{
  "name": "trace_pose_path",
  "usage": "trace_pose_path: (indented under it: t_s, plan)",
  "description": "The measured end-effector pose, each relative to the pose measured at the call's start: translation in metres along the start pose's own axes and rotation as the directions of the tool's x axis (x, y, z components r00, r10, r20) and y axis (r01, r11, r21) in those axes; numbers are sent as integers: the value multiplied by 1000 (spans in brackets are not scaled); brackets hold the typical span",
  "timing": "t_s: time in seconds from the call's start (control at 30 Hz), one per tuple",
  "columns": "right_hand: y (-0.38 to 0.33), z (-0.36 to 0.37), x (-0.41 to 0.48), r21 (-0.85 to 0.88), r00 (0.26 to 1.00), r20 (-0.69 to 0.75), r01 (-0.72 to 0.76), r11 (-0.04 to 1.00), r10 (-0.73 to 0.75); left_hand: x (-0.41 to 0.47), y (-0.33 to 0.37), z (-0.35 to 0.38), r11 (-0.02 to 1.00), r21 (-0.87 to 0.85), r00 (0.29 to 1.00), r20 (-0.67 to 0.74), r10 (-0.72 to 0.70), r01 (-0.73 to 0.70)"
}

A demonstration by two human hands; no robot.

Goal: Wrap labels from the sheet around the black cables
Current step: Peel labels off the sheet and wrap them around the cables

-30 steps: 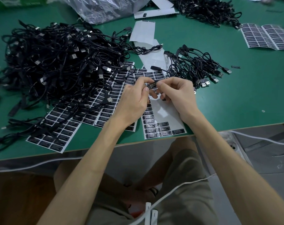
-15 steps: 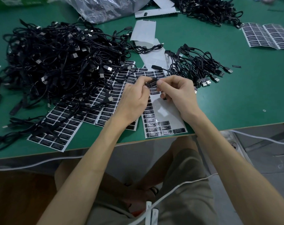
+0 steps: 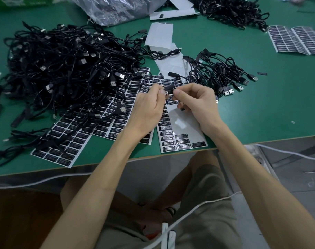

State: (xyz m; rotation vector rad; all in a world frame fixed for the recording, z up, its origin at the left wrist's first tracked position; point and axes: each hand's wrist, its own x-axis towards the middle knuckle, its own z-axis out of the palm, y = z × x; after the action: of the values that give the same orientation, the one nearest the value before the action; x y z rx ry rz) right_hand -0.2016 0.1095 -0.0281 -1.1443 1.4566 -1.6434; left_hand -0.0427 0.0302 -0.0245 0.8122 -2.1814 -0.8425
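Cable heaps: three; large heap (image 3: 63,69) left, small heap (image 3: 219,72) right, far heap (image 3: 230,9).
Hands: left hand (image 3: 149,108) and right hand (image 3: 199,105) both pinch one label (image 3: 169,91), held above the part-used sheet (image 3: 183,130).
Change: grip unchanged; hands slightly farther up the sheet.

Label (image 3: 169,91) largely hidden behind pinching fingers (image 3: 180,93), its print unreadably small.
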Motion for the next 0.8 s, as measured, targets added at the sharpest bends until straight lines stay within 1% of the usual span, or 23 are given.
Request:
trace_pose_path:
  t_s: [0.1,0.2,0.33,0.43,0.8]
  plan:
    - [0,0,0,-5,1000,3,4,1000,-4,0,1,-1,1000,-4,1000,23,16,-16]
    - [-1,0,-1,-13,1000,-22,8,1000,-8,-1,0,-1,999,-42,1000,-5,-8,8]
    - [-3,0,-1,-5,999,-37,7,1000,-7,1,-4,-3,983,-172,997,-13,-73,70]
    - [-3,1,-2,-8,1000,-23,19,1000,-19,2,-5,-3,970,-231,997,6,-81,80]
    - [-3,1,-2,-15,999,-2,32,999,-32,1,-4,-2,969,-240,998,25,-61,65]
